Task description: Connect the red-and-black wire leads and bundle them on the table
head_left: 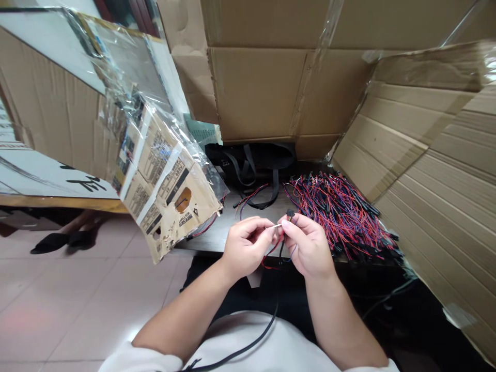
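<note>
My left hand (245, 247) is closed in a pinch, and a thin pale stick-like piece (276, 226) juts from its fingertips toward the other hand. What kind of piece it is I cannot make out. My right hand (313, 250) grips a small black connector (290, 212) between thumb and fingers. Red, black and blue wires (271, 267) hang below the two hands, which meet over the table's front edge. A black cable (267, 328) runs down across my white shirt; its upper end is unclear. The fingers partly hide where the pale piece meets the connector.
A big pile of red, blue and black wire harnesses (341, 217) covers the table's right side. Behind lies a black bag (259, 160). Cardboard walls (267, 93) stand at back and right; a torn, plastic-wrapped carton piece (170, 186) juts in at left. Beyond it shows a person's foot (50, 243).
</note>
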A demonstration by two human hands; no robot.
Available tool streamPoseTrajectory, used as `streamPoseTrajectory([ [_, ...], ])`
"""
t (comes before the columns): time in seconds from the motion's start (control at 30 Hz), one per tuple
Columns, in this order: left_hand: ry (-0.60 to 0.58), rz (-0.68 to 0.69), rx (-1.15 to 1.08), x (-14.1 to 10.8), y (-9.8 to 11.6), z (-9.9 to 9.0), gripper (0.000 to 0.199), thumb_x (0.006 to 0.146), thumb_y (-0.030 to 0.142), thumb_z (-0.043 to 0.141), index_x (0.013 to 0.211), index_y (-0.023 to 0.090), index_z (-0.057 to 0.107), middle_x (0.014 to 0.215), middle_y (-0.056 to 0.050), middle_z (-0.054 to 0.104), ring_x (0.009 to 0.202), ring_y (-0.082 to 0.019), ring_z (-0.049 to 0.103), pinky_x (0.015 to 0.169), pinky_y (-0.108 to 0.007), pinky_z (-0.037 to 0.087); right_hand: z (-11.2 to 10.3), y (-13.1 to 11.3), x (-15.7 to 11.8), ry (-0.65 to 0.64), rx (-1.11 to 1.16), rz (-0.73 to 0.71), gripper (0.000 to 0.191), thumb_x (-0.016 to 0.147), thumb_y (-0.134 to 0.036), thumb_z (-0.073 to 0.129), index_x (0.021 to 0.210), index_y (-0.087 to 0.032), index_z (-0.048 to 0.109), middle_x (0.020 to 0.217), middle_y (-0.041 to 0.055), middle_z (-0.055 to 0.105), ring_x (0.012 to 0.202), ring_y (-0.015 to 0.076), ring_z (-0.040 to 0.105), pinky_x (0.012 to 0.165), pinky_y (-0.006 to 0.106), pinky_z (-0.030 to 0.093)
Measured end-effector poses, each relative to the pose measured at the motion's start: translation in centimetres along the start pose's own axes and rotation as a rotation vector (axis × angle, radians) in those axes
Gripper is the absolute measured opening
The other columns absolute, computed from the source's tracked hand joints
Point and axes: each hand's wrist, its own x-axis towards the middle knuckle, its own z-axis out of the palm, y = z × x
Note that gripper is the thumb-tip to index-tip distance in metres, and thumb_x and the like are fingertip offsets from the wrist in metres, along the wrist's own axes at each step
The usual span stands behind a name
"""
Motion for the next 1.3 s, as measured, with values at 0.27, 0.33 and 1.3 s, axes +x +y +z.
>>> streamPoseTrajectory([
  [0.27,0.034,0.057,0.044,-0.18,-0.42,0.24,0.012,0.082,0.025,0.065,0.082,0.014,0.069,0.059,-0.001,0.06,0.049,-0.01,0.053,0.047,-0.021,0.044,-0.26,0.14,-0.13,0.007,-0.031,0.021,0.02,0.074,-0.036,0.076,0.074,-0.018,0.067,0.063,-0.0003,0.061,0.056,0.0114,0.055,0.053,0.023,0.045],
  [0.33,0.061,0.098,0.092,-0.18,-0.54,0.3,0.01,0.081,0.023,0.067,0.086,0.015,0.07,0.053,0.003,0.055,0.043,-0.007,0.046,0.042,-0.019,0.038,-0.36,0.2,-0.13,0.014,-0.049,0.018,0.021,0.074,-0.037,0.076,0.073,-0.018,0.067,0.063,0.0,0.061,0.056,0.0111,0.054,0.052,0.022,0.044],
  [1.3,0.088,0.227,0.24,-0.33,0.07,0.19,0.017,0.085,0.015,0.061,0.069,0.015,0.068,0.062,-0.002,0.067,0.054,-0.01,0.059,0.052,-0.018,0.047,-0.32,0.56,-0.17,-0.021,-0.077,-0.068,0.01,0.075,-0.03,0.076,0.075,-0.02,0.074,0.069,-0.0003,0.065,0.063,0.0114,0.06,0.057,0.021,0.051],
])
